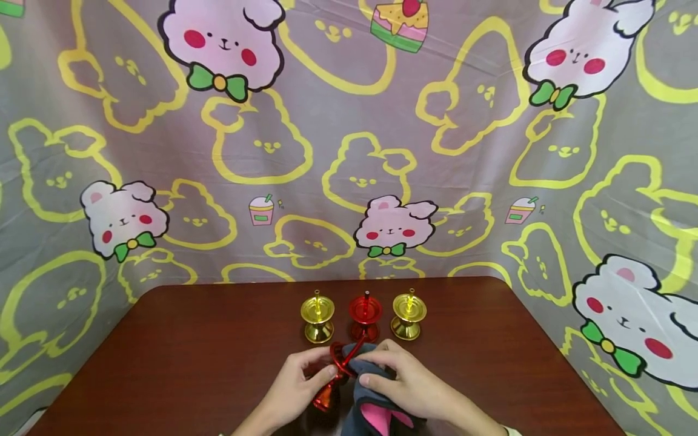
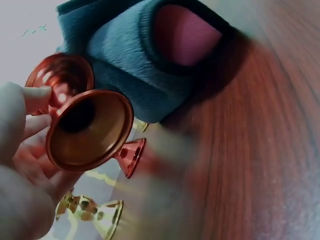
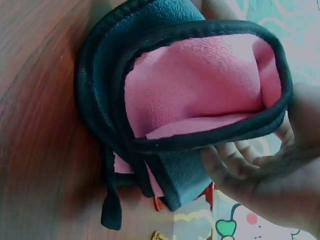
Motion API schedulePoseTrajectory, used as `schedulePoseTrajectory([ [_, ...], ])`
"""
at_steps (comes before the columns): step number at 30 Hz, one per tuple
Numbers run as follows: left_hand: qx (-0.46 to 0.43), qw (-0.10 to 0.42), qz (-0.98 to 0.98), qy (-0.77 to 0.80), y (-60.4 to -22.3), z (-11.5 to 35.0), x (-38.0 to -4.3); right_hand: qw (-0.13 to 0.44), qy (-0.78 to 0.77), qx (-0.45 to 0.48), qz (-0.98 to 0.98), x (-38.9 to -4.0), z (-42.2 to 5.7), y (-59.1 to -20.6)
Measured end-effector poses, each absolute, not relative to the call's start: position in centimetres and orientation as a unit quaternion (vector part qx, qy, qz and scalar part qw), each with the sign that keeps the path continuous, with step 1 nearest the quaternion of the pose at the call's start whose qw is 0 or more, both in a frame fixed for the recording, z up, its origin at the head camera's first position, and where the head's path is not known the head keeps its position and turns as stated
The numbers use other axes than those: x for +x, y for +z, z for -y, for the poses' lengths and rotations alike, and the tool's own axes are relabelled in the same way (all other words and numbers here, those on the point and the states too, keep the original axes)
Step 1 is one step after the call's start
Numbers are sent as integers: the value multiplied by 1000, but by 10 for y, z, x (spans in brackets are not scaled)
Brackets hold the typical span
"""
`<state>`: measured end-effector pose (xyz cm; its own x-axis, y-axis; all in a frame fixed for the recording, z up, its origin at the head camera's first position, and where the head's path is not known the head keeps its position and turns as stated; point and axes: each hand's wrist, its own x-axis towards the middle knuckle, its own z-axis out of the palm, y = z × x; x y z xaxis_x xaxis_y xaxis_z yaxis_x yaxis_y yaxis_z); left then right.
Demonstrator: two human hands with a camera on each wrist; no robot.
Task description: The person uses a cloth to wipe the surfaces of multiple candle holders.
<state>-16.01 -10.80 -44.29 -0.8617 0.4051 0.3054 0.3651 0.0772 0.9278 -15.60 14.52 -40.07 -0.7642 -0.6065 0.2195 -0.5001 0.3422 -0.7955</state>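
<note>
My left hand (image 1: 300, 381) grips a shiny red candle holder (image 1: 325, 398) by its narrow waist, tilted above the table. In the left wrist view the hollow underside of its flared foot (image 2: 92, 132) faces the camera. A grey-blue cloth (image 1: 371, 376) with pink lining and dark edging is in my right hand (image 1: 408, 378), pinched between thumb and fingers. The cloth touches the dish end of the candle holder and hides part of it. Seen from the right wrist, the cloth (image 3: 195, 75) is folded into a loop with its pink side showing.
Behind my hands stand a gold candle holder (image 1: 319, 318), a red one (image 1: 365, 309) and another gold one (image 1: 409, 312) in a row, each with an upright spike. They are on a dark reddish-brown table (image 1: 218, 327). A patterned curtain (image 1: 338, 121) encloses the back and sides.
</note>
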Motion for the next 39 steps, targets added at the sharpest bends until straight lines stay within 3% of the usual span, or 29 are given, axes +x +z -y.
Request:
schedulePoseTrajectory([
  [8, 269, 84, -660, 697, -450, 116, -166, 126, -480, -321, -807, -158, -151, -402],
  [13, 287, 138, -646, 694, -452, 117, -166, 120, -483, -335, -800, -158, -150, -404],
  [17, 310, 140, -641, 688, -455, 117, -166, 109, -478, -347, -799, -158, -150, -405],
  [28, 276, 71, -678, 678, -452, 104, -160, 119, -493, -357, -785, -165, -152, -405],
  [39, 181, -77, -780, 594, -453, 84, -151, 95, -480, -328, -808, -164, -147, -403],
])
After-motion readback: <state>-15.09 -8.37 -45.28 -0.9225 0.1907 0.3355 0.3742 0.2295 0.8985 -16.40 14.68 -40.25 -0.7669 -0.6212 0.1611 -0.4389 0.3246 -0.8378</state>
